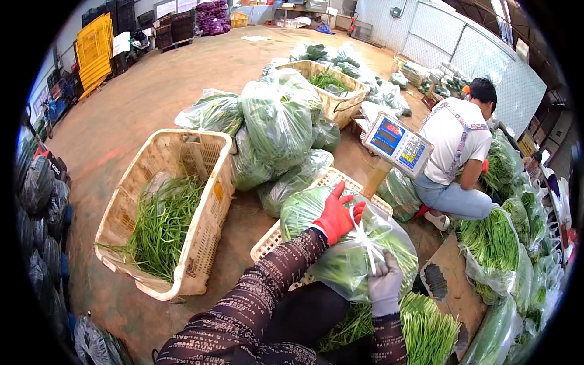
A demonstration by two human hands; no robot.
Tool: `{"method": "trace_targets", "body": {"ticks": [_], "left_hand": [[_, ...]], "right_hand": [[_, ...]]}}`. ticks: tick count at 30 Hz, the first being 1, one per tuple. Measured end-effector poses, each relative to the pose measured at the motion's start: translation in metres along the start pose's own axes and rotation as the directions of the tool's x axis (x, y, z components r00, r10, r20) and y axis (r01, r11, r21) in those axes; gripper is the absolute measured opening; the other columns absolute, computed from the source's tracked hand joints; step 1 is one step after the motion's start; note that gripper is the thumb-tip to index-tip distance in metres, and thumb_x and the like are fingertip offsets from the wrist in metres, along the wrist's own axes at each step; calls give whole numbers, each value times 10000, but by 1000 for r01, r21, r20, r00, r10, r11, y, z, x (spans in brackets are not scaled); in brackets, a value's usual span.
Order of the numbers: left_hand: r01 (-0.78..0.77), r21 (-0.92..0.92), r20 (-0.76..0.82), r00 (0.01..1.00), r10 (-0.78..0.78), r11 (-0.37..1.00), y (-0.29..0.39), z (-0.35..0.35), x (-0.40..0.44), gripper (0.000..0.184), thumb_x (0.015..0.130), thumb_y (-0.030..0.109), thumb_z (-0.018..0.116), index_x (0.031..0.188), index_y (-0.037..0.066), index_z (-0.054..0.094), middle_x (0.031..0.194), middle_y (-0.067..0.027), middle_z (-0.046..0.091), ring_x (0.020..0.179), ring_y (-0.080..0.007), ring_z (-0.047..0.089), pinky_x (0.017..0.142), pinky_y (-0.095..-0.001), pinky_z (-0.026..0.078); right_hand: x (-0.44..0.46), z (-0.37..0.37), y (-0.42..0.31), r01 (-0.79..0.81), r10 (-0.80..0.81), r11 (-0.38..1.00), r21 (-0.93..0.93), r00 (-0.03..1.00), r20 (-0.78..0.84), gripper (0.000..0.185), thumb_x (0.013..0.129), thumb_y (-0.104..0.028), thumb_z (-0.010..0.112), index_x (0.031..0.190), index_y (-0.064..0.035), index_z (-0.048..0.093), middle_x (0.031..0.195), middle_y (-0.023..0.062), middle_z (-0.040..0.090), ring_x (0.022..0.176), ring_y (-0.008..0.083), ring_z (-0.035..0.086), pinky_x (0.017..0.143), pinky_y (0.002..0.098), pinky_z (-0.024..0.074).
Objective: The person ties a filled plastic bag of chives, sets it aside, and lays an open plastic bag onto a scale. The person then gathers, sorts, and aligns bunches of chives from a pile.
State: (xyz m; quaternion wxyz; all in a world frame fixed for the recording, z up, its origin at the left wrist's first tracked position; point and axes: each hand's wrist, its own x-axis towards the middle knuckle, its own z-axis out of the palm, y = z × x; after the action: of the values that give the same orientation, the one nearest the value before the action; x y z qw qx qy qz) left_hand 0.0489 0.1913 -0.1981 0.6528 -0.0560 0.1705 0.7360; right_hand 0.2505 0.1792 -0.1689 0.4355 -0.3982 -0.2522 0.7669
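A clear plastic bag of green vegetables (pixel 325 267) rests on a cream crate (pixel 264 243) in front of me, a white tie (pixel 367 240) at its gathered neck. My left hand (pixel 337 214), in a red glove, is at the top of the bag beside the tie, fingers partly spread. Lower right, my right hand (pixel 385 281), in a grey glove, closes on the tie's lower end against the bag. Just behind the bag stands a scale display (pixel 398 145) on a post. Loose cut greens (pixel 429 331) lie below my right hand.
A cream crate (pixel 207 237) with loose greens stands at the left, beside piled filled bags (pixel 277 121). Another crate (pixel 350 106) is behind them. A co-worker (pixel 456 140) crouches at the right near bagged greens (pixel 493 240). Dark bags (pixel 39 188) line the left edge.
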Motion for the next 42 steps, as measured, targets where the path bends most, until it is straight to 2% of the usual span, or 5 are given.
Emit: {"method": "trace_targets", "body": {"ticks": [12, 20, 33, 38, 42], "left_hand": [[-691, 703, 643, 719, -264, -169, -29, 75, -101, 626, 867, 356, 542, 1397, 161, 273, 1143, -167, 564, 998, -256, 584, 858, -351, 440], [-97, 690, 256, 960, -116, 717, -35, 22, -84, 470, 958, 256, 378, 1392, 114, 266, 960, -140, 592, 723, -185, 608, 692, -304, 505], [-637, 713, 585, 771, -252, -293, -32, 27, -66, 868, 754, 7, 549, 1441, 253, 79, 696, -93, 528, 625, -192, 574, 656, -335, 463], [-758, 563, 731, 643, -230, -328, -40, 17, -53, 776, 703, -27, 567, 1400, 157, 277, 655, -71, 507, 594, -182, 518, 606, -344, 446], [-333, 870, 255, 935, 247, 363, -47, 23, -51, 444, 712, -24, 624, 1139, 76, 555, 627, 25, 489, 544, -53, 437, 509, -212, 379]], "right_hand": [[9, 10, -17, -312, 101, 912, 266, 800, 591, 399, 884, -199, 458, 1232, -4, 451, 1088, 184, 572, 978, 225, 589, 752, 287, 511], [34, -17, -1, -226, -48, 878, 423, 836, 546, 519, 802, 108, 370, 1306, -17, 371, 1266, 307, 405, 1058, 273, 552, 846, 328, 536], [35, 1, -4, -10, 20, 1000, -25, 915, 402, 109, 857, 15, 494, 953, -7, 540, 793, 74, 595, 637, 149, 602, 498, 201, 508], [30, -5, -12, 77, 8, 962, -261, 951, 310, 135, 836, -26, 543, 971, -25, 551, 740, 27, 582, 541, 78, 522, 439, 167, 411], [24, -8, -18, 23, 78, 936, -352, 959, 271, 174, 818, -55, 583, 987, -21, 556, 731, 4, 572, 492, 28, 439, 409, 162, 326]]}}
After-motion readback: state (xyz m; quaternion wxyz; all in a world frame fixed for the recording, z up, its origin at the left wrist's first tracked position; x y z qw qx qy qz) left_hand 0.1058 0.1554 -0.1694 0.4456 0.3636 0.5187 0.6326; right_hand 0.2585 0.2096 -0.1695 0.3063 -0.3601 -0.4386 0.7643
